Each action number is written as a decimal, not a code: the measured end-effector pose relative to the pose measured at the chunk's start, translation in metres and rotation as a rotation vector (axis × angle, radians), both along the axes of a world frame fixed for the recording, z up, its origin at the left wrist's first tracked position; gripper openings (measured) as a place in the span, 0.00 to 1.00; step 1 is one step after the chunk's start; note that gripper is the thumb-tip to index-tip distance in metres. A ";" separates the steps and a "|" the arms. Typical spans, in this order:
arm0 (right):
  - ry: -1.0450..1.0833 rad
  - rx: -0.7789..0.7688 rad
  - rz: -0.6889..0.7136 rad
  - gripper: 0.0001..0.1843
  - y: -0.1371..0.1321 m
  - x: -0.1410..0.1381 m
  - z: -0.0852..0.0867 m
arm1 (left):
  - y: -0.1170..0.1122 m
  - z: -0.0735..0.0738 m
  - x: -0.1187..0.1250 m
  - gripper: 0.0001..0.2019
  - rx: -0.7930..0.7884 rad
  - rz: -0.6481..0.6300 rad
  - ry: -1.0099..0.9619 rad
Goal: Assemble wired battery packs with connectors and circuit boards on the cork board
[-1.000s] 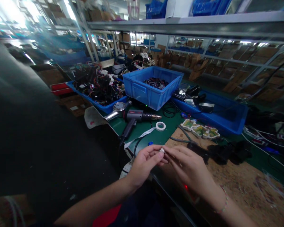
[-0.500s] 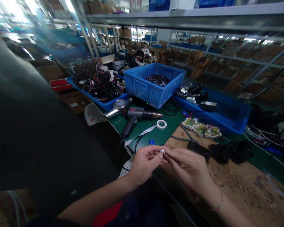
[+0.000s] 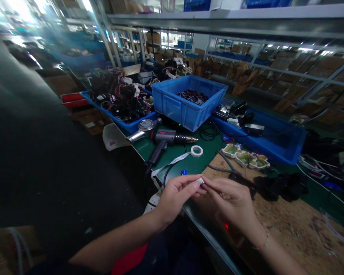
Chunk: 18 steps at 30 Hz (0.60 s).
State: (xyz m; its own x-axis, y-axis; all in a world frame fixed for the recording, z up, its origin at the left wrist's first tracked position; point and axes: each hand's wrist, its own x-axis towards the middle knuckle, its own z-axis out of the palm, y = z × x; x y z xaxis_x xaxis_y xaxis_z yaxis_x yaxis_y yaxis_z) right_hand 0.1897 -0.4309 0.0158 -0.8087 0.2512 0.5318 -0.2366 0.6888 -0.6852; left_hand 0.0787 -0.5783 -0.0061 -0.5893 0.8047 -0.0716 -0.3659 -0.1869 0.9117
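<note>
My left hand (image 3: 176,198) and my right hand (image 3: 232,200) meet over the near edge of the bench. Both pinch one small white connector (image 3: 200,180) between thumb and fingertips. Thin wires trail from it toward the right hand; I cannot make out where they end. Just beyond the hands on the green mat (image 3: 195,162) lie a small blue part (image 3: 184,172) and a roll of white tape (image 3: 196,151). A heat gun (image 3: 163,138) lies further back to the left.
A blue bin (image 3: 186,101) of wired parts stands behind the heat gun. Blue trays hold cable assemblies at the left (image 3: 120,103) and black parts at the right (image 3: 275,137). A worn brown board (image 3: 289,225) covers the bench at the right. Green-yellow pieces (image 3: 246,157) lie near it.
The view has shifted slightly. Both hands have stayed together on the white connector, with only small finger movement.
</note>
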 end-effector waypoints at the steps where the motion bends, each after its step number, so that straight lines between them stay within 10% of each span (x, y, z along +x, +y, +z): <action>1: 0.004 0.006 -0.002 0.21 -0.001 0.000 0.000 | 0.001 0.001 0.000 0.14 -0.012 0.008 0.005; 18: 0.051 0.037 0.048 0.23 -0.005 -0.001 -0.001 | 0.001 0.002 0.002 0.12 0.011 0.072 -0.034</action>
State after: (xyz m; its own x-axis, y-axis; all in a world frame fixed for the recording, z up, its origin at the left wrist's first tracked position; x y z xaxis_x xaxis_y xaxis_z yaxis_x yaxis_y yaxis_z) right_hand 0.1890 -0.4362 0.0144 -0.7911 0.1926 0.5806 -0.3035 0.7005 -0.6459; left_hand 0.0811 -0.5773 -0.0038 -0.6433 0.7610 -0.0841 -0.3819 -0.2237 0.8967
